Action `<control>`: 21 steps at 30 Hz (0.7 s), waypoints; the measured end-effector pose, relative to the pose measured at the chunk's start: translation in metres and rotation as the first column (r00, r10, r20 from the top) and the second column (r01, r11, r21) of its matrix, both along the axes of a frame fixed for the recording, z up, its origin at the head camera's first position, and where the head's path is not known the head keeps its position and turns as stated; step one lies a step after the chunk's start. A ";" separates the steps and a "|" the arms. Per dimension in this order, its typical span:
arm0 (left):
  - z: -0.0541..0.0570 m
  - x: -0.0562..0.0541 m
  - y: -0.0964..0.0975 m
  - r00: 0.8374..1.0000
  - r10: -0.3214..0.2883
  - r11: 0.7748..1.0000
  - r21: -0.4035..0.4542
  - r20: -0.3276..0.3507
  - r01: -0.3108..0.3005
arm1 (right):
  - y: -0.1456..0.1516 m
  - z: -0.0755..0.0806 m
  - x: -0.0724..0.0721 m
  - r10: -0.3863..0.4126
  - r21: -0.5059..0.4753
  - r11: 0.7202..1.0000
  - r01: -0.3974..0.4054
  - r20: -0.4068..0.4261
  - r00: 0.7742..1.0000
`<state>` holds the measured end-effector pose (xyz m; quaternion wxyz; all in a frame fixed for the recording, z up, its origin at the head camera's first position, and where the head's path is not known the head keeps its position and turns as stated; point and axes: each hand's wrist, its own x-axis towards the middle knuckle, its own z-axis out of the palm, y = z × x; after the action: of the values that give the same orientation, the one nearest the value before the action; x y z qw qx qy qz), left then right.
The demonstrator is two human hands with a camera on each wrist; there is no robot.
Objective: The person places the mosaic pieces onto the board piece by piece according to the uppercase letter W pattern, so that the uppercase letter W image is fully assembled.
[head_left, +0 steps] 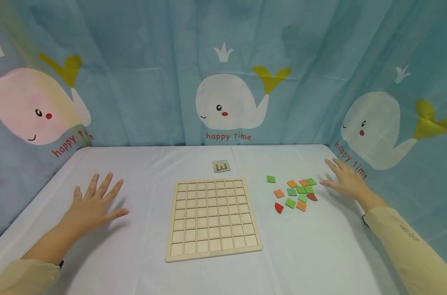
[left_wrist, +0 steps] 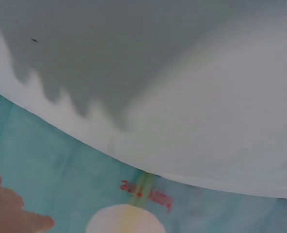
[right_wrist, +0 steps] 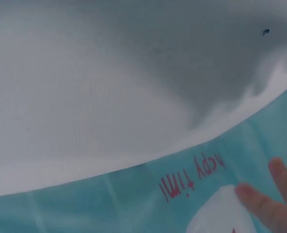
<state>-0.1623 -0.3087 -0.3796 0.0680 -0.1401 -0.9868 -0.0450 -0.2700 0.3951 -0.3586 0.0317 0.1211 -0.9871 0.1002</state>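
Observation:
My left hand (head_left: 88,209) is held over the left side of the table, fingers spread, with nothing in it. On the right, my right hand (head_left: 345,180) hovers with loosely extended fingers, also holding nothing, just right of a group of small tiles. That group has green squares (head_left: 290,203), orange squares (head_left: 301,206) and red rounded-edge pieces (head_left: 279,208). Between the hands lies a wooden grid board (head_left: 214,255) whose cells hold no tiles. A small card (head_left: 221,166) with a brown figure on a grid lies behind the board. Each wrist view catches only part of its hand's fingers.
White cloth (head_left: 135,254) covers the table. Blue curtains (head_left: 142,82) printed with whales and red lettering hang along the back and both sides. Shadows of the hands fall on the cloth in the wrist views.

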 end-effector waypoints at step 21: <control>-0.008 0.005 0.078 0.894 -0.426 0.904 0.101 0.142 0.415 | -0.008 0.000 -0.028 0.189 -0.297 0.948 -0.110 0.254 0.948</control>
<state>-0.1571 -0.2307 -0.3880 -0.0182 -0.3436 -0.9332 -0.1035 -0.2983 0.3873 -0.3586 -0.0988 0.1752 -0.9453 0.2567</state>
